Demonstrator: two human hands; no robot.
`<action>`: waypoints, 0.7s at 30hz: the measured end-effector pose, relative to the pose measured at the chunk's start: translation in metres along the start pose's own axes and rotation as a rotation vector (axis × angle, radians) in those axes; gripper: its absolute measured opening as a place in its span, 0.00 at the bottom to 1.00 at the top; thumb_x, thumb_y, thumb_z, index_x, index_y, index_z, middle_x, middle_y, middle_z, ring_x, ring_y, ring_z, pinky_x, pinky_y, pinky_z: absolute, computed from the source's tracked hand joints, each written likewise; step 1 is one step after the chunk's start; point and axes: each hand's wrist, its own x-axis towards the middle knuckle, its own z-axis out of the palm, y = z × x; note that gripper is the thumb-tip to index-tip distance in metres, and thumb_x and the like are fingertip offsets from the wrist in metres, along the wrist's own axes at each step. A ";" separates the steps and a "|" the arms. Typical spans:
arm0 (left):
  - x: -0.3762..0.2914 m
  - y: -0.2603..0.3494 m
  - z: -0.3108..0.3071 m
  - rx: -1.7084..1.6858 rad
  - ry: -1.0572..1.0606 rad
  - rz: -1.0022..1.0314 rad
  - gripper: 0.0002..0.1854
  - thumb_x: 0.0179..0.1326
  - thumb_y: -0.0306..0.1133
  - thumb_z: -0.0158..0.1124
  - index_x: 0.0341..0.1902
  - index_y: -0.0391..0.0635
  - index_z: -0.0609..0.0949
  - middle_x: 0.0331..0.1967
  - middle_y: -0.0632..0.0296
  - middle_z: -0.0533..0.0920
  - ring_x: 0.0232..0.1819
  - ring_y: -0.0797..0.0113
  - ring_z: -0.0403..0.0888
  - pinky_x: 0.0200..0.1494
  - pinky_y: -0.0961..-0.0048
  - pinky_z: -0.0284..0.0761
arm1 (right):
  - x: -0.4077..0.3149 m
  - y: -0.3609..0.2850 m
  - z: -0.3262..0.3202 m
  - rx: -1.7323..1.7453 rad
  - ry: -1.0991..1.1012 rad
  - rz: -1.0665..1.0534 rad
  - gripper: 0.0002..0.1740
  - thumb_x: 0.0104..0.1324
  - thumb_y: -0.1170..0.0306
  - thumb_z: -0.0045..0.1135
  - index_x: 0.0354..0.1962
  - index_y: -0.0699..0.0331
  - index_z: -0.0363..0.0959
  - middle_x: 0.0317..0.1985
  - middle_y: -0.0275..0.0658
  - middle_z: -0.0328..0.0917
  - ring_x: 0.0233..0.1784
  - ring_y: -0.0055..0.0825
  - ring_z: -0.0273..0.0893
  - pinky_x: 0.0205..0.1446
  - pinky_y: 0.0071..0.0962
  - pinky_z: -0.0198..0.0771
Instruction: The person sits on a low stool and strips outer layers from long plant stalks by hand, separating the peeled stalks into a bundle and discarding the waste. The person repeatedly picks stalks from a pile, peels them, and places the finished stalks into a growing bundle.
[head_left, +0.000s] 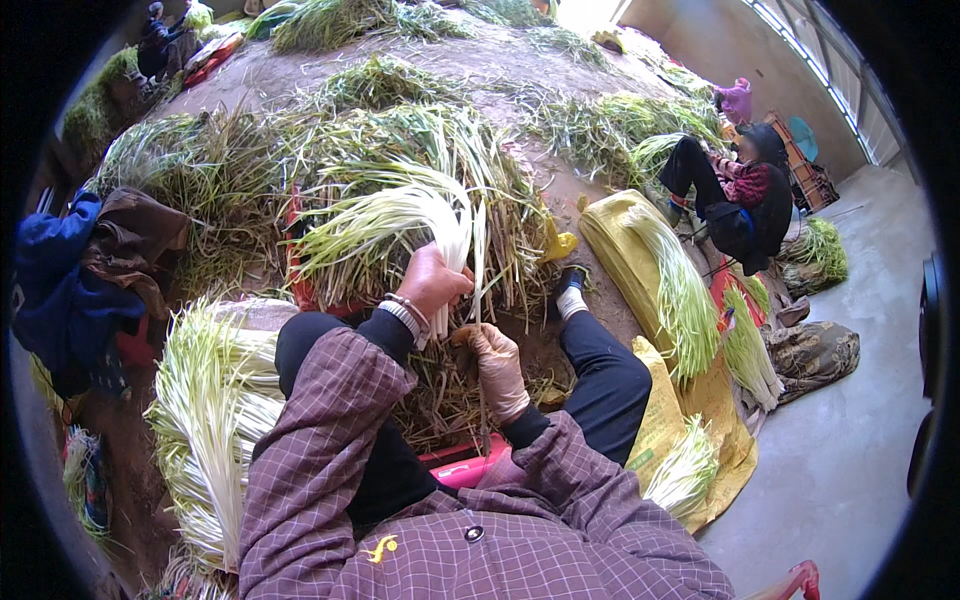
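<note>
My left hand (433, 283) grips a bundle of chive-like stalks (442, 225), with white stems and pale green leaves drooping to the left. Wearing a thin, stained glove, my right hand (496, 369) pinches the lower end of a single stalk (478, 296) just right of the bundle. Its fingertips are brown with dirt. Behind both hands lies a big heap of untrimmed stalks (510, 240) with dry outer leaves. Cleaned stalks (214, 420) are stacked by my left knee. Beneath my right hand, dry trimmings (431, 397) litter the ground.
At right, yellow woven sacks (615, 232) carry cleaned bunches (675, 300). A co-worker (742, 187) sits beyond them; another person (161, 41) is far left. Blue clothing (67, 277) hangs at left. Part of a pink plastic seat (472, 469) shows between my legs.
</note>
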 end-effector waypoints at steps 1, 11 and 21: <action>0.000 -0.002 0.001 0.000 -0.007 0.008 0.15 0.44 0.17 0.66 0.40 0.36 0.78 0.21 0.65 0.78 0.15 0.79 0.72 0.15 0.80 0.68 | -0.001 0.000 0.000 0.006 -0.001 0.019 0.17 0.73 0.57 0.47 0.38 0.61 0.78 0.20 0.27 0.74 0.16 0.09 0.64 0.19 0.11 0.55; 0.018 -0.001 -0.025 0.217 0.096 -0.019 0.15 0.42 0.20 0.66 0.39 0.35 0.82 0.24 0.58 0.82 0.25 0.69 0.81 0.28 0.71 0.77 | -0.007 -0.004 -0.013 0.055 0.035 -0.045 0.17 0.73 0.59 0.47 0.38 0.63 0.78 0.21 0.29 0.76 0.15 0.08 0.62 0.18 0.10 0.54; 0.013 0.006 -0.047 0.954 0.108 0.185 0.15 0.48 0.27 0.63 0.41 0.35 0.81 0.38 0.40 0.82 0.45 0.44 0.81 0.50 0.58 0.76 | -0.003 0.002 -0.009 0.011 0.116 -0.084 0.16 0.73 0.59 0.47 0.38 0.62 0.77 0.21 0.30 0.76 0.14 0.08 0.61 0.17 0.10 0.54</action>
